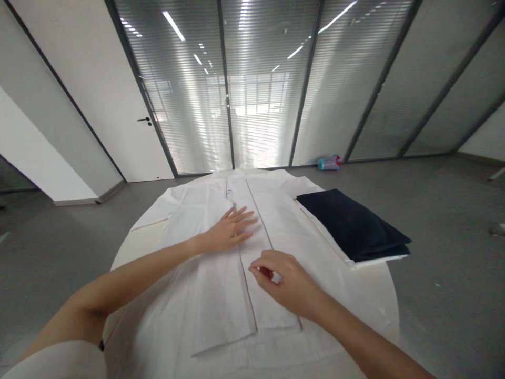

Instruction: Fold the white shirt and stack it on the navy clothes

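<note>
Curling right hand [294, 280], white garment [221, 295], contact unclear

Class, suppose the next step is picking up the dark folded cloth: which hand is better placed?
Probably the right hand: it is on the same side as the dark folded cloth and nearer it. The left hand is spread over the white garment, farther away.

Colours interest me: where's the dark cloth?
In the head view, the dark cloth is at the right edge of the round table, beyond the right hand.
</note>
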### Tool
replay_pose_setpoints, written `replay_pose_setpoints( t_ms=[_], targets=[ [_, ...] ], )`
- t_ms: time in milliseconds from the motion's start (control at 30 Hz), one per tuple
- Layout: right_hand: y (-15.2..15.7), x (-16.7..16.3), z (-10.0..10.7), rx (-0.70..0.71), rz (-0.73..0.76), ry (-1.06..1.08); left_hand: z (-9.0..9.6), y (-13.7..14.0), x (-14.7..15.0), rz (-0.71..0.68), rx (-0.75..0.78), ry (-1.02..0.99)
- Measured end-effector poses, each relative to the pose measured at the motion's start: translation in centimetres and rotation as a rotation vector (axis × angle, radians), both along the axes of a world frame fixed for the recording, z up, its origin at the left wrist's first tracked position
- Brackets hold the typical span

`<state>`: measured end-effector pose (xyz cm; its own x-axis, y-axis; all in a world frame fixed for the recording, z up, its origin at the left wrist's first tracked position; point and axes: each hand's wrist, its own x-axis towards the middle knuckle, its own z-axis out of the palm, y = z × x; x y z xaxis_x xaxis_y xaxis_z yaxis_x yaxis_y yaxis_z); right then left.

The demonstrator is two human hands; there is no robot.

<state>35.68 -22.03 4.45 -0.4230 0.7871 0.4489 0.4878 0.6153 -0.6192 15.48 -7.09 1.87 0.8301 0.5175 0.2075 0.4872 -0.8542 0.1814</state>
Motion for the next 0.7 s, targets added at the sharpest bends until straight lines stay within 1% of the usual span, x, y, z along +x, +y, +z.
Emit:
replay_pose_setpoints(
  t_ms=[67,100,200,267,367,433,500,533,600,633,700],
  targets=[
    [0.3,0.4,0.0,-0.021,-0.051,0.004,-1.0,-2.6,0.3,-0.11,-0.008,0.041],
    [0.5,0.6,-0.1,-0.03,-0.072,0.013,-1.6,-3.4,0.5,-0.143,-0.003,0.05],
    [0.9,0.9,-0.3,-0.058,-0.1,0.043,-2.8,-4.0,0.9,-0.167,0.016,0.049],
    [1.1,1.0,-0.2,-0.073,-0.085,0.023,-3.0,-3.9,1.0,-0.159,0.02,0.046],
    [0.9,1.7,0.4,-0.06,0.002,-0.091,-1.8,-5.0,0.6,-0.174,0.014,0.03],
    [0.5,2.6,0.7,-0.015,0.059,-0.195,-0.3,-6.7,-0.4,-0.217,0.012,0.02],
    [-0.1,3.9,0.5,0.03,0.079,-0.292,1.3,-8.7,-2.2,-0.27,0.01,0.027],
    [-0.5,4.6,0.1,0.046,0.079,-0.335,2.1,-9.6,-3.4,-0.284,0.008,0.037],
    [-1.1,6.0,-1.1,0.086,0.075,-0.412,3.1,-11.1,-6.1,-0.246,0.005,0.063],
    [-1.3,6.6,-1.9,0.119,0.071,-0.445,3.2,-11.7,-7.5,-0.203,0.004,0.075],
    [-1.6,7.7,-3.4,0.197,0.064,-0.497,3.0,-12.5,-9.9,-0.116,-0.008,0.098]
  ],
)
